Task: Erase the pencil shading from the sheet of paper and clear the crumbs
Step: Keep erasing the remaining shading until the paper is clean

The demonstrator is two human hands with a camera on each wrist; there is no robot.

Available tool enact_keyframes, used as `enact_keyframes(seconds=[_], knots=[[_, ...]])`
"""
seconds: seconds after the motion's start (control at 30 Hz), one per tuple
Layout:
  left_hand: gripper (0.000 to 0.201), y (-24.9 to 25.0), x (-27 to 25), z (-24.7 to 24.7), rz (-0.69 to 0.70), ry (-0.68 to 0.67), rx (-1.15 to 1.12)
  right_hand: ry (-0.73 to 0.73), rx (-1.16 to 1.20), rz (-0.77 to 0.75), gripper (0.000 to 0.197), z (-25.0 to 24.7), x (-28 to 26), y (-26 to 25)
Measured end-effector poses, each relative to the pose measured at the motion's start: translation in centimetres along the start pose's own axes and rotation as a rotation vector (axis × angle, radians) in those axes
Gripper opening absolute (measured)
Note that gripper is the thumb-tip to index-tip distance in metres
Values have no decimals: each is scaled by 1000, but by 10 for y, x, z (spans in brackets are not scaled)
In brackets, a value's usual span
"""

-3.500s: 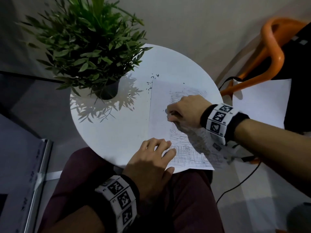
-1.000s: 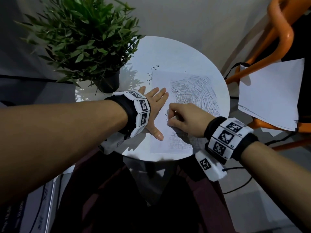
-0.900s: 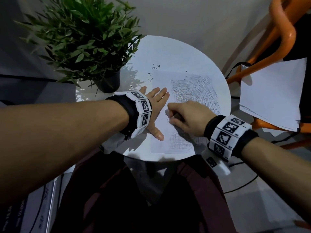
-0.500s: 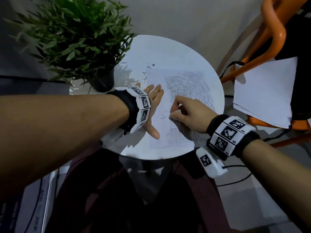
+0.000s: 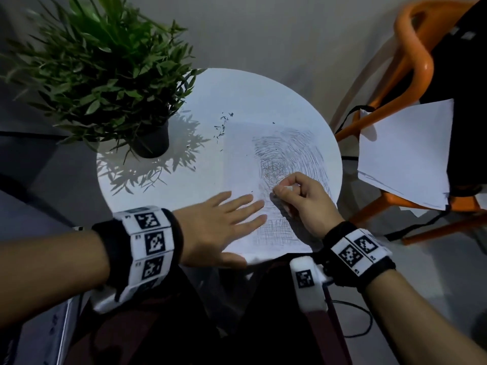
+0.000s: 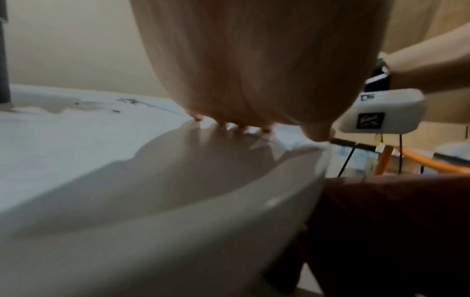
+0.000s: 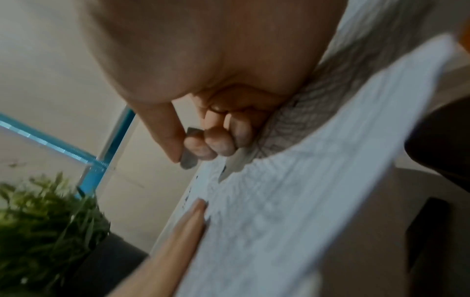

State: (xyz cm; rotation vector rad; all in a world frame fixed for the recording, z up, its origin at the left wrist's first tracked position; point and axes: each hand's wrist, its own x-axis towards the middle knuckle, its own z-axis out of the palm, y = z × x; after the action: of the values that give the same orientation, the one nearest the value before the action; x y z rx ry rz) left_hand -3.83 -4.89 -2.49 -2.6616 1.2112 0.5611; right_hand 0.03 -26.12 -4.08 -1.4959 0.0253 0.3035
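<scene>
A sheet of paper (image 5: 237,159) with dense pencil shading (image 5: 287,156) lies on the right half of a round white table (image 5: 163,196). My right hand (image 5: 295,196) pinches a small eraser (image 7: 189,158) between thumb and curled fingers, its tip on the shaded middle of the sheet. My left hand (image 5: 224,225) lies flat with straight, spread fingers on the sheet's near left corner, holding it down. Dark eraser crumbs (image 5: 222,126) are scattered by the paper's far left corner, and a few more lie on the shading.
A potted green plant (image 5: 150,138) stands on the table's left side. An orange chair (image 5: 411,61) with loose white sheets (image 5: 405,151) on it stands to the right. A black cable (image 5: 355,325) runs on the floor below. My knees sit under the table's near edge.
My left hand slid from the sheet's middle left edge back to its near left corner. My right hand moved a little farther up into the shaded area with the eraser.
</scene>
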Motion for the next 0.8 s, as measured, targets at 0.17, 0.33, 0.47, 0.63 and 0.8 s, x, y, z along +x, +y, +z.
enact_keyframes(seconds=[0.17,0.33,0.47,0.63,0.8], knots=[[85,-44,17,-10,-219,-31,52,12,73,14,19,1,0,3],[91,-67,27,-27,-264,40,-12,32,85,19,20,2,1,3],[77,-35,19,-16,64,4,-37,10,46,32,14,2,0,-1],[84,-77,50,-30,-294,-10,0,13,34,44,17,4,-1,-3],[66,-78,67,-52,-154,90,-5,-6,54,56,19,3,0,-1]])
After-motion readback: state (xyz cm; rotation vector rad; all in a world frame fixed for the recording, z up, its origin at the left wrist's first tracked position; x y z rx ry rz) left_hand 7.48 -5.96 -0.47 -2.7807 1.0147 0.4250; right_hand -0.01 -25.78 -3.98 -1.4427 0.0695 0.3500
